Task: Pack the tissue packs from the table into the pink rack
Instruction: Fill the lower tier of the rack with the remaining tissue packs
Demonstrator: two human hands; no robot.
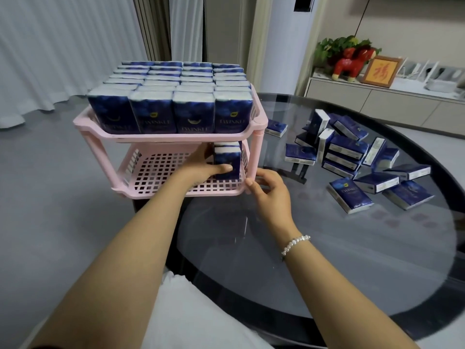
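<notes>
A two-tier pink rack (166,137) stands at the left edge of a round glass table (314,248). Its top tier is full of upright dark blue tissue packs (151,114) in rows. On the lower tier, upright blue packs (227,157) stand at the right end; my left hand (201,165) reaches into that tier and grips them from the left side. My right hand (269,187) rests at the rack's front right post with fingers curled loosely, holding nothing. A heap of loose tissue packs (352,157) lies on the table to the right.
The rest of the lower tier's grid floor (161,170) is bare. Behind the table a low white cabinet (377,102) holds a red toy horse, a plant and a framed picture. Curtains hang at the back left. A white cushion (191,311) lies in my lap.
</notes>
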